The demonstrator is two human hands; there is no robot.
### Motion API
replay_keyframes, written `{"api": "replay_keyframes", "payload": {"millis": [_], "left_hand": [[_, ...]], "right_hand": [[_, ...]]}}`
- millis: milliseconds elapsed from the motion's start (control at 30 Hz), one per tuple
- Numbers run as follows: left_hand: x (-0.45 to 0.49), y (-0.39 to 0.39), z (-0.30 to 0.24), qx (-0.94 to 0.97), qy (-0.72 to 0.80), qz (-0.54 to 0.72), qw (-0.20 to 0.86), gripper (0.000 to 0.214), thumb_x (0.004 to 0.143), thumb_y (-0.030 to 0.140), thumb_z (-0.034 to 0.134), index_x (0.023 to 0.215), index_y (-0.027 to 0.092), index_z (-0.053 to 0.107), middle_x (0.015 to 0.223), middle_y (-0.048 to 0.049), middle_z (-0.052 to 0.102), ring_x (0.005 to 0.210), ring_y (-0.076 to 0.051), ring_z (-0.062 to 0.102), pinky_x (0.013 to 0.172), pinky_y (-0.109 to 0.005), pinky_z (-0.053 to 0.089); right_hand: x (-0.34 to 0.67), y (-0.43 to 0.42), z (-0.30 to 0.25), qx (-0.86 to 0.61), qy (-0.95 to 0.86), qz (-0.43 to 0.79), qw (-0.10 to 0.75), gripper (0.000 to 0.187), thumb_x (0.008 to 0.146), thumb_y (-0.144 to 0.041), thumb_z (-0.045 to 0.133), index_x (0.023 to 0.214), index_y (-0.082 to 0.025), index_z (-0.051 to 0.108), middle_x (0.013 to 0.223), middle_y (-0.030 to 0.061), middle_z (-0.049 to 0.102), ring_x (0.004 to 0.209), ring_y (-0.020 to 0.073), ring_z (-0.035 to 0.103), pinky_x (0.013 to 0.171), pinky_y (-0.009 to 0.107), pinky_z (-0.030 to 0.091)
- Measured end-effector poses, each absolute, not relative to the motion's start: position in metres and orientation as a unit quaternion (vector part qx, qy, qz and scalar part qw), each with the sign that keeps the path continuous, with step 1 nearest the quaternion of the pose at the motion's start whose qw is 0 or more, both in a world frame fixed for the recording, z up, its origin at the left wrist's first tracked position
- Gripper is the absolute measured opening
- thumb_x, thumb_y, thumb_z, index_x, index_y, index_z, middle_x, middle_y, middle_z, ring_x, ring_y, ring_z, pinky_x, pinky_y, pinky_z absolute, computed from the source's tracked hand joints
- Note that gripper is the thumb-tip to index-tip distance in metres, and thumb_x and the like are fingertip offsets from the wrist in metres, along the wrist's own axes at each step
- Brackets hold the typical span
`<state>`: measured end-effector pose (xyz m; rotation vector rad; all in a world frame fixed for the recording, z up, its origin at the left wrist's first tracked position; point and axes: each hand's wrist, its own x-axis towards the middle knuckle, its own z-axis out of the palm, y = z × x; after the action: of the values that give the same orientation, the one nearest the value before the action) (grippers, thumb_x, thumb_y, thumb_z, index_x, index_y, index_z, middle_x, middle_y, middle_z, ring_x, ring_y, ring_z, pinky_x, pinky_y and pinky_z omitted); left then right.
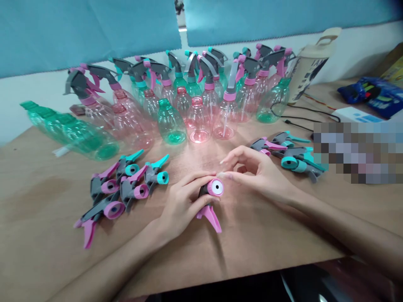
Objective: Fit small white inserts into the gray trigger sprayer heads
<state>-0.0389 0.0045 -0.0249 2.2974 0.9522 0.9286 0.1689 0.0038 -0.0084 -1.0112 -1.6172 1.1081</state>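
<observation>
My left hand (185, 201) is closed around a grey and pink trigger spray head (211, 212). Its pink collar points up towards me, with a white disc inside that has a dark hole in the middle. The pink trigger hangs down below my thumb. Just right of the collar, my right hand (256, 174) hovers with thumb and forefinger apart and nothing visible between them. Its thumb tip is close to my left fingertips. Left of my hands lies a group of loose spray heads (127, 188), pink and teal. More spray heads (291, 159) lie beyond my right hand.
Across the back stand several clear pink bottles (199, 121) and green bottles (171, 126), many with spray heads on. Green bottles (78, 134) lie at the left. A shaker cup (310, 67), black cable (302, 118) and blue packet (374, 94) are at the right.
</observation>
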Motion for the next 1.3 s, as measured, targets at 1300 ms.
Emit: {"api": "replay_keyframes", "payload": {"millis": [1300], "left_hand": [[-0.040, 0.005, -0.032, 0.862, 0.330, 0.328, 0.199, 0.027, 0.084, 0.018, 0.062, 0.112, 0.020, 0.061, 0.113, -0.0074, 0.063, 0.100, -0.020, 0.062, 0.086, -0.034, 0.054]], "right_hand": [[0.165, -0.002, -0.020, -0.321, -0.845, 0.173, 0.391, 0.028, 0.081, -0.016, 0.058, 0.105, -0.024, 0.046, 0.089, 0.0007, 0.063, 0.077, 0.0141, 0.061, 0.063, 0.027, 0.050]]}}
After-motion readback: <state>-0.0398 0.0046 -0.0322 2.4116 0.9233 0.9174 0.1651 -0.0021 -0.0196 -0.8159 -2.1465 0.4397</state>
